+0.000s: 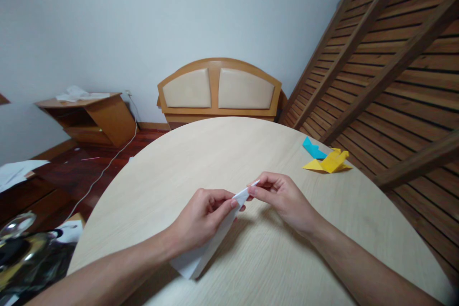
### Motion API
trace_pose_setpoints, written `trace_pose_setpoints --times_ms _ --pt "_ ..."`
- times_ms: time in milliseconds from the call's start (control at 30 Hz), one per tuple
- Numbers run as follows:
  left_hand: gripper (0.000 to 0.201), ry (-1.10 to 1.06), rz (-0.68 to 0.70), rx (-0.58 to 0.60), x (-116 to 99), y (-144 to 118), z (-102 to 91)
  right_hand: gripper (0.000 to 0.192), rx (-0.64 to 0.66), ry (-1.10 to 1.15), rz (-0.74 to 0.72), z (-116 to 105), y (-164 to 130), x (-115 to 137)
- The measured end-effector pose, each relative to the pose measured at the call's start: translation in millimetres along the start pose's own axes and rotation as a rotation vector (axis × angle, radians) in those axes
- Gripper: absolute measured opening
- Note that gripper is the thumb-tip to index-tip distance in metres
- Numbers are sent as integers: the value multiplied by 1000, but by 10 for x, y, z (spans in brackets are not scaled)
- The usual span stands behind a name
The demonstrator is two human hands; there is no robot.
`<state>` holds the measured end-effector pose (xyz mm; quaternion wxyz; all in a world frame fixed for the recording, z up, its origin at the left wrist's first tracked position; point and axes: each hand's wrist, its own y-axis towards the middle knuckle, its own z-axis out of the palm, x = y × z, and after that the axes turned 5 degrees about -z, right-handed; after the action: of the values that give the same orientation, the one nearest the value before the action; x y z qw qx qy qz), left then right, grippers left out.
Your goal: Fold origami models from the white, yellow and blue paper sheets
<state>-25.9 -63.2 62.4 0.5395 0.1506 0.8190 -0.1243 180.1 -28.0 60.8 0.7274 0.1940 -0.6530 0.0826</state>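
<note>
Pinching white paper (pixel 208 248) (folded), left hand (pixel 201 217), right hand (pixel 283 196).

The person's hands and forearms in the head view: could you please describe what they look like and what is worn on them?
Both the left hand and the right hand are bare, with no gloves, rings or watch visible. Both forearms are uncovered too; no sleeve shows anywhere up to the picture's bottom edge. The fingernails look short and unpainted.
</note>
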Motion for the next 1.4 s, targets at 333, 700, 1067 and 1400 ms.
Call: trace_pose_setpoints --times_ms 333,700,1067,1400 --pt "49 -259 -158 106 69 20 47 26 -65 -120 -83 19 -1 -2" --pt "46 -420 -241 217 47 8 16 33 -207 -178 -106 -17 -11 -23" --pt "49 -373 -233 199 79 27 27 33 34 -216 -38 -43 -2 59" --pt "38 -89 -137 17 131 102 -28 28 -104 -248 -92 -89 13 107"
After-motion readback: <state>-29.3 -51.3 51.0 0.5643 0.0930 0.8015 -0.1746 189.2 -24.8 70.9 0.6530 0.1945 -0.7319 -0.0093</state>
